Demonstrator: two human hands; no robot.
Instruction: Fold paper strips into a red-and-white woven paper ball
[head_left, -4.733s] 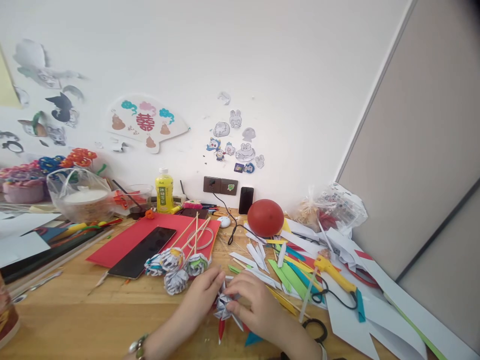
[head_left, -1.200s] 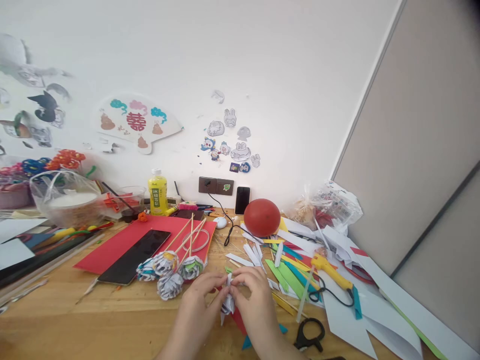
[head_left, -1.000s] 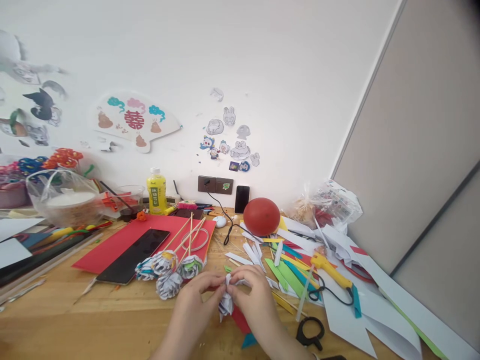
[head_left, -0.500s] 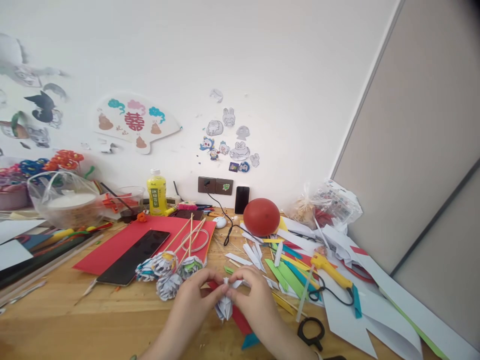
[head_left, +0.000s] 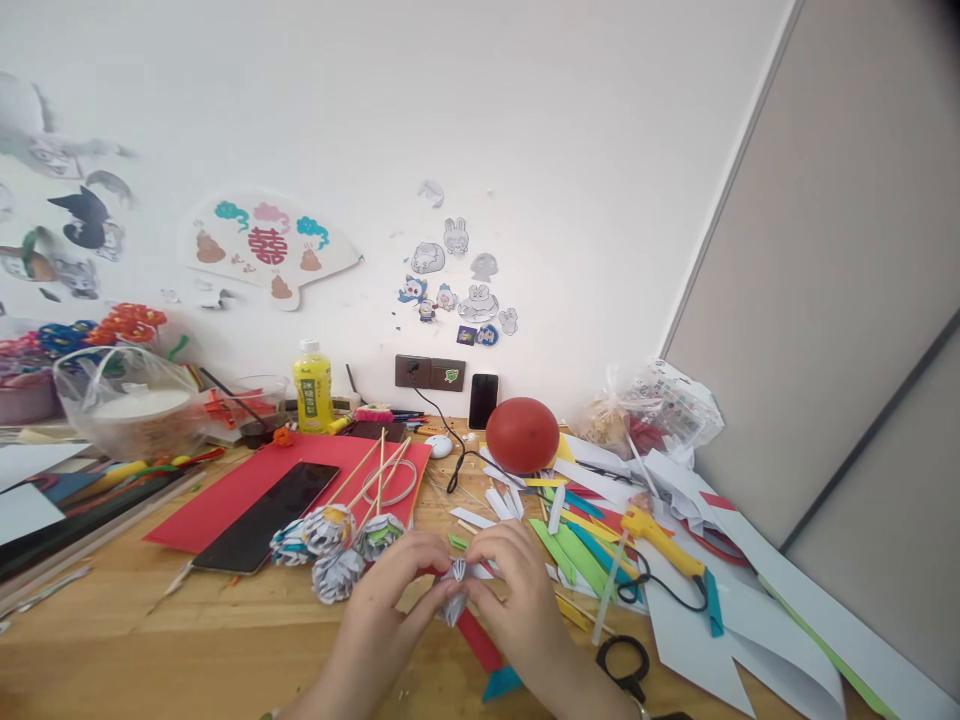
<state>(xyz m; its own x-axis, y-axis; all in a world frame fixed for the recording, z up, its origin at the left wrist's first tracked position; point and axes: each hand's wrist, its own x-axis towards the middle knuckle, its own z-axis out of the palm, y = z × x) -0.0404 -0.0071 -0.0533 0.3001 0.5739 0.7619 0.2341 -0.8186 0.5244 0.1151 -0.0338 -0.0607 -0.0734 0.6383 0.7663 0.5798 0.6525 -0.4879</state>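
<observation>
Between my two hands, low in the middle of the head view, is a small folded white paper piece [head_left: 454,606] with pleated layers. My left hand [head_left: 401,595] pinches its left side with thumb and fingers. From the right, my right hand [head_left: 510,590] grips it the same way, so the fingers cover much of it. Just left of my left hand lie several finished-looking paper flowers [head_left: 337,572] on wooden sticks. Under my hands a red paper strip [head_left: 480,643] shows, with a blue paper piece [head_left: 501,684] at its lower end.
A yellow glue gun [head_left: 660,540] and black scissors handle [head_left: 624,665] lie right, among white sheets [head_left: 697,620] and green strips [head_left: 574,550]. Behind are a red balloon [head_left: 523,435] and phone [head_left: 484,402]. Left are a dark tablet-like slab [head_left: 266,515], red card [head_left: 202,500] and yellow bottle [head_left: 313,388].
The folded paper has tilted in my fingers; its pleated top edge now faces me more and less of its lower part shows. Both hands have shifted slightly and keep their pinch.
</observation>
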